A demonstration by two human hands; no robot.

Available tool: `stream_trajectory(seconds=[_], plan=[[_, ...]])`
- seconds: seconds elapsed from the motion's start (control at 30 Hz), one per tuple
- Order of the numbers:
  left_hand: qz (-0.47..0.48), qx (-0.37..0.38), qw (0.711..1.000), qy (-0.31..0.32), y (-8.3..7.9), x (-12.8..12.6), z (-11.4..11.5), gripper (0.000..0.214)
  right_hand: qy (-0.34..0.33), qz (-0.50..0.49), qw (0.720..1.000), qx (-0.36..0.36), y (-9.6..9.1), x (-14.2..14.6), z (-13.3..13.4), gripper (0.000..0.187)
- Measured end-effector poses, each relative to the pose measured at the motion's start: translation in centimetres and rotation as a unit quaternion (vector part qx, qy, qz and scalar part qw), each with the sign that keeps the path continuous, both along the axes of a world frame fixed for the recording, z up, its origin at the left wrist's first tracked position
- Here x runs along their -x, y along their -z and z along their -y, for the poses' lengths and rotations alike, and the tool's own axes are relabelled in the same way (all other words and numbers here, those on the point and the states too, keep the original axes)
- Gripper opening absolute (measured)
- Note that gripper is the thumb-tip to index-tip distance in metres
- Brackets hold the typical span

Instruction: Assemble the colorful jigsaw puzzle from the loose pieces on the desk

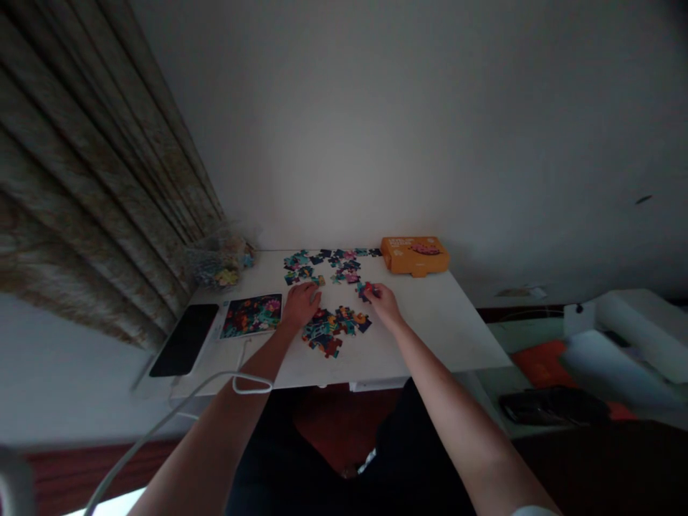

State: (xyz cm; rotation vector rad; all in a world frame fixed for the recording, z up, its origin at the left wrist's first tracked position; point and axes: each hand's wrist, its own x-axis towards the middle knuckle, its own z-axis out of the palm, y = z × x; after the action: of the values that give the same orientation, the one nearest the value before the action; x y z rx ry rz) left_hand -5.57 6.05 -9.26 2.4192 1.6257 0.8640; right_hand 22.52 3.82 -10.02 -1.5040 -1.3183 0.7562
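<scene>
My right hand (383,304) pinches a small jigsaw puzzle piece (361,289) in blue and red just above the white tabletop. My left hand (301,307) rests on the table with fingers loosely spread, and nothing shows in its grasp. Close to its fingertips lies a yellowish puzzle piece (321,280). A partly joined puzzle section (336,328) in teal, orange and dark blue sits between my hands, nearer to me. Behind the hands, loose and joined puzzle pieces (344,266) form scattered groups. Printed details on the pieces are too small to read.
An orange box (415,256) stands at the table's back right. Left of my left hand lie a colourful picture card (251,315) and a dark tablet (184,340). A clear plastic bag (215,266) is by the curtain (97,143). A white cable (177,408) crosses my left forearm.
</scene>
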Motion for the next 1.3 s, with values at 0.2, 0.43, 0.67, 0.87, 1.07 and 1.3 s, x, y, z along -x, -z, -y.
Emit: stream_trajectory(seconds=[0.2,0.43,0.67,0.87,1.07,1.3], plan=[[0.129,-0.015,0.992,-0.004,-0.7,0.7,0.7,0.032,-0.045,-0.070,0.997,0.005,0.7,4.5,5.4,0.042],[0.141,0.010,0.989,0.051,-0.5,1.4,7.8,0.033,-0.027,0.298,0.953,-0.042,-2.0,7.0,8.3,0.024],[-0.073,0.031,0.988,0.132,-1.2,-0.5,11.1,0.056,-0.041,0.389,0.920,-0.034,-2.6,7.8,8.6,0.036],[-0.094,0.065,0.991,0.065,-0.5,-1.0,9.9,0.055,-0.120,0.384,0.915,-0.033,-2.2,7.8,8.5,0.046],[-0.075,0.063,0.995,0.020,-0.5,-0.9,9.8,0.051,-0.122,0.381,0.916,-0.025,-2.1,7.8,9.8,0.050],[-0.070,0.028,0.994,0.080,-1.1,-1.2,11.9,0.046,-0.067,0.377,0.924,0.003,-2.0,7.6,11.3,0.051]])
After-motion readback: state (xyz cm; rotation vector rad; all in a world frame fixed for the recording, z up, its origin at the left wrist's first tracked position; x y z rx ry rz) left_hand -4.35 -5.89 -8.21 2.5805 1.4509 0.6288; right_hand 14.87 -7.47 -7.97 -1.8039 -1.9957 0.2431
